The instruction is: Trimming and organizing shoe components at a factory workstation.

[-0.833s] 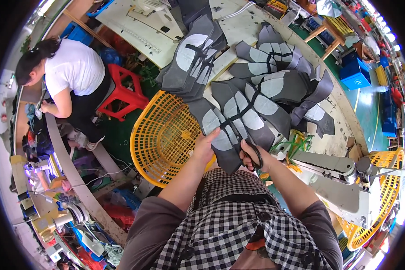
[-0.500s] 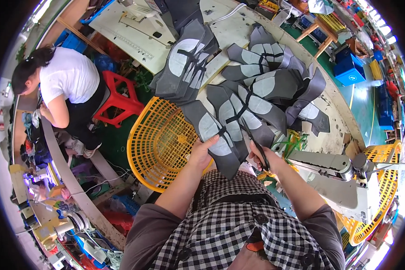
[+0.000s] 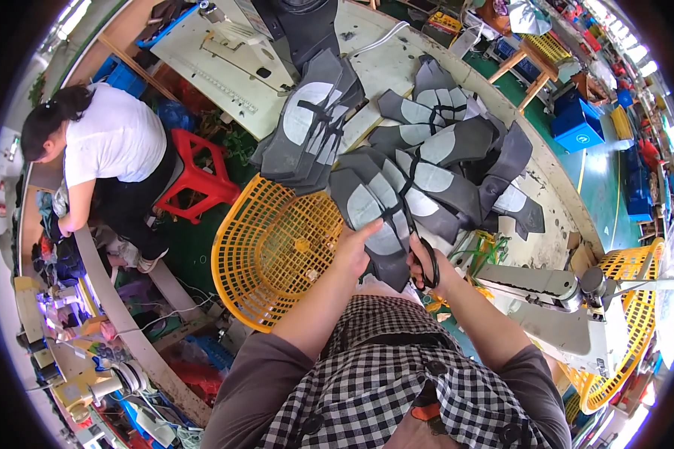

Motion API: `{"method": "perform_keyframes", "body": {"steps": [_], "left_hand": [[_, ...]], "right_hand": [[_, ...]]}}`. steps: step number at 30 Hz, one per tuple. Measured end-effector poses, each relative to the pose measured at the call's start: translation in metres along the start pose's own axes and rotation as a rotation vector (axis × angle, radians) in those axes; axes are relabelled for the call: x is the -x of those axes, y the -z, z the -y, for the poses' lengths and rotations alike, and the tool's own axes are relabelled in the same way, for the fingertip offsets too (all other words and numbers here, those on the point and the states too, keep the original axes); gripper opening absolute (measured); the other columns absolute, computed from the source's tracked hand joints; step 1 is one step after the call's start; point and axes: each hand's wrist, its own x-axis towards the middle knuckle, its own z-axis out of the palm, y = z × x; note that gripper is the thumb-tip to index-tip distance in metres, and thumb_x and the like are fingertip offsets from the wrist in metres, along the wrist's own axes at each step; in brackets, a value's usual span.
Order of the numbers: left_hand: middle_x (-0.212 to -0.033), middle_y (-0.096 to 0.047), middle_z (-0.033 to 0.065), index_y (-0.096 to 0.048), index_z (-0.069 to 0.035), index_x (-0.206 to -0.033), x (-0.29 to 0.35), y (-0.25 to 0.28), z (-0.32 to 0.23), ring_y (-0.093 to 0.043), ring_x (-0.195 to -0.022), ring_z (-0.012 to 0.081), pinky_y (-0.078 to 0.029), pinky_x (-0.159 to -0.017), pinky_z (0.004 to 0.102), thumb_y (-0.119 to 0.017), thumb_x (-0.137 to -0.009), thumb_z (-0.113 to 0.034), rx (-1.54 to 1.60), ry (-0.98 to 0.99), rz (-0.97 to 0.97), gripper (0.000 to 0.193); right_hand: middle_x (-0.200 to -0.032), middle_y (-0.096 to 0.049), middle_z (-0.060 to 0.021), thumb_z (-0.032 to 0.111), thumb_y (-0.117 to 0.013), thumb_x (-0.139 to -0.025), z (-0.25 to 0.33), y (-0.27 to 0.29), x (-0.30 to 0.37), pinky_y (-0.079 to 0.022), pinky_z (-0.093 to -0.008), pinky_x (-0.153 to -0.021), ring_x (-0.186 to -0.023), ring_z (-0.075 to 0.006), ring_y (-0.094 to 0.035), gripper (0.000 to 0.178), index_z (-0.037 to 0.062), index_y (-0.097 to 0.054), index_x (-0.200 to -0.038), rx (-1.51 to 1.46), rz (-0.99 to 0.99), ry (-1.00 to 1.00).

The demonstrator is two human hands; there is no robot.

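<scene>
My left hand (image 3: 354, 253) pinches the edge of a dark grey shoe-upper-like piece (image 3: 386, 241) with a light grey patch, thumb on top. A pair of scissors (image 3: 429, 263) with black handles is gripped in my right hand (image 3: 443, 274), its blades running up along the held piece's right side. Just beyond lie overlapping pieces of the same kind (image 3: 445, 183), joined by black strips. Farther left is a neat stack of similar pieces (image 3: 307, 123). Where the blade tips meet the material is hard to make out.
A yellow plastic basket (image 3: 236, 262) stands left of my hands. A sewing machine (image 3: 532, 284) is at the right, with another yellow basket (image 3: 636, 329) beyond it. At the left, a person in a white shirt (image 3: 123, 135) bends over a bench near a red stool (image 3: 210, 191).
My left hand has shifted right with the held piece, which now overlaps its neighbour more closely. My right hand and the scissors have come slightly left and lower.
</scene>
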Motion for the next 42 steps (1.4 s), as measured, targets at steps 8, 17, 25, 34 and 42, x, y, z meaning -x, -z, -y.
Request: {"method": "perform_keyframes", "body": {"steps": [8,17,25,34,42], "left_hand": [[-0.116,-0.059,0.0108,-0.054,0.000,-0.116,-0.022,-0.023,0.007,-0.055,-0.106,0.0263,-0.038,-0.097,0.0405,-0.062,-0.081,-0.018,0.307,0.309,0.074,0.040],[-0.110,-0.061,0.0098,-0.057,-0.002,-0.111,-0.034,-0.022,0.005,-0.057,-0.101,0.0245,-0.039,-0.095,0.0375,-0.066,-0.078,-0.021,0.227,0.259,0.050,0.039],[-0.118,-0.057,0.0117,-0.046,0.002,-0.124,0.035,-0.006,-0.031,-0.055,-0.107,0.0246,-0.042,-0.094,0.0371,-0.065,-0.075,0.000,-0.026,0.118,0.133,0.053],[-0.113,-0.058,0.0120,-0.047,0.000,-0.123,0.058,0.015,-0.031,-0.058,-0.102,0.0265,-0.046,-0.088,0.0405,-0.064,-0.076,-0.003,-0.044,0.128,0.009,0.050],[-0.116,-0.058,0.0144,-0.048,0.004,-0.121,0.051,0.017,-0.019,-0.055,-0.108,0.0266,-0.041,-0.095,0.0393,-0.061,-0.077,-0.007,-0.070,0.323,0.097,0.048]], "right_hand": [[-0.055,-0.038,0.0014,0.076,-0.054,-0.069,0.038,0.035,0.011,-0.033,-0.0242,-0.039,-0.042,-0.0114,-0.039,0.073,0.0032,-0.052,-0.079,0.274,-0.162,0.006],[-0.053,-0.036,0.0030,0.079,-0.053,-0.066,0.054,0.041,0.000,-0.035,-0.0235,-0.042,-0.045,-0.0102,-0.040,0.078,0.0024,-0.052,-0.082,0.343,-0.064,-0.076],[-0.056,-0.039,0.0043,0.072,-0.050,-0.075,0.008,0.028,0.028,-0.033,-0.0219,-0.045,-0.048,-0.0080,-0.041,0.068,0.0045,-0.054,-0.083,0.352,0.050,-0.014],[-0.056,-0.040,0.0015,0.070,-0.043,-0.081,-0.028,0.006,0.024,-0.037,-0.0251,-0.046,-0.048,-0.0111,-0.042,0.069,0.0018,-0.052,-0.081,0.105,0.222,-0.113],[-0.053,-0.038,0.0020,0.075,-0.045,-0.076,-0.012,0.009,0.003,-0.035,-0.0257,-0.043,-0.045,-0.0116,-0.042,0.071,0.0043,-0.051,-0.075,0.214,0.147,-0.070]]}}
